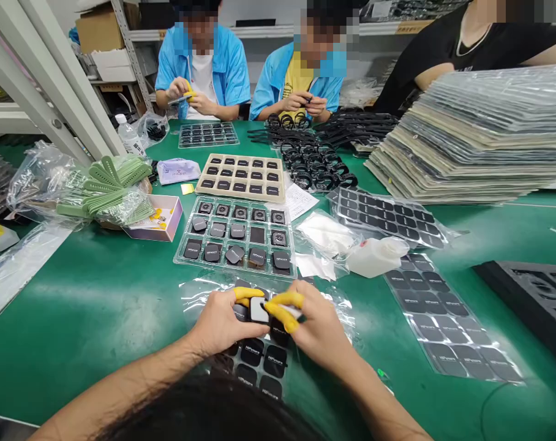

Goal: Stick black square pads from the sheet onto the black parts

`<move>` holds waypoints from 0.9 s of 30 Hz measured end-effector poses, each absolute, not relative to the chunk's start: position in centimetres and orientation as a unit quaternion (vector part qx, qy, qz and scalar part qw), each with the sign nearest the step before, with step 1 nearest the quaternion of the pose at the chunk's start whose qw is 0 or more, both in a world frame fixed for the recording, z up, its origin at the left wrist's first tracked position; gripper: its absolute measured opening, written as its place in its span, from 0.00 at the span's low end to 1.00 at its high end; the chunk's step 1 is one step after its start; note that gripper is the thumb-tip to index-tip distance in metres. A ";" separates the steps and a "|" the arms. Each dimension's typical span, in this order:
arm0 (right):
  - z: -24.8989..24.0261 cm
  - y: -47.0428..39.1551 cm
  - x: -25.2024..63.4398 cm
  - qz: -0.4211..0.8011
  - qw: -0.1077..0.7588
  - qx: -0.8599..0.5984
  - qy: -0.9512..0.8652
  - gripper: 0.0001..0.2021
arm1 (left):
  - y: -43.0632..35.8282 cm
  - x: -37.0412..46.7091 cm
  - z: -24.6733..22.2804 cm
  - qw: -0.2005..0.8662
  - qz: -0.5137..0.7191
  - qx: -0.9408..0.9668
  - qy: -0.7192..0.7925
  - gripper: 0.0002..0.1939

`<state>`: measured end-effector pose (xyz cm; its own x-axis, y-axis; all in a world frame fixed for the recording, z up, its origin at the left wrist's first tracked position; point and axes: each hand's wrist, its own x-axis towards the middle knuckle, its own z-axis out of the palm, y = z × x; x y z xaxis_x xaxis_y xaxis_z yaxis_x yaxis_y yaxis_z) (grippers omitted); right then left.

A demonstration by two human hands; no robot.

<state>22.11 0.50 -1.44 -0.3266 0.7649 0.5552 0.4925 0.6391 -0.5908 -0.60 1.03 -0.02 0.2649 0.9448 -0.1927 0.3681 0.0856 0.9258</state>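
My left hand (223,321) grips a small square smartwatch body (259,310) between its fingers and thumb; the face shines white. Yellow finger cots cover fingertips on both hands. My right hand (321,324) is pinched at the watch's right edge, with a bit of something white between the fingers that I cannot make out. Under both hands lies a clear sheet of black square HiFuture film stickers (252,351). Just beyond stands a clear plastic tray (182,262) of square watch bodies, several with dark stickers or films on them.
Behind it sits a beige tray (280,195) of black pieces. To the right are a white bottle (376,256), more sticker sheets (443,331), a black foam block (526,300) and stacked trays (480,135). Green straps (117,184) lie left. Co-workers (204,67) sit opposite.
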 end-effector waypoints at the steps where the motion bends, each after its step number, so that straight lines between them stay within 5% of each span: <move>1: -1.4 0.5 22.1 0.161 0.425 -0.382 -0.805 0.06 | 1.0 -0.6 0.0 0.507 0.285 0.615 0.532 0.30; 11: -2.5 0.0 21.0 0.167 0.404 -0.403 -0.804 0.10 | 0.7 -0.4 0.1 0.516 0.299 0.594 0.540 0.30; 18: -3.1 1.2 25.4 -0.021 0.440 -0.590 -0.676 0.15 | 0.6 -0.5 0.1 0.545 0.344 0.532 0.549 0.32; 27: -3.3 -0.4 23.7 0.256 0.510 -0.525 -0.631 0.17 | -0.3 -0.8 -0.3 0.392 0.404 0.618 0.549 0.24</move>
<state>23.71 -0.44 -3.33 0.0715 0.9244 0.3746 0.4012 0.3172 -0.8593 -0.85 -0.32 -0.34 0.0713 0.9951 0.0692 0.3618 -0.0904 0.9279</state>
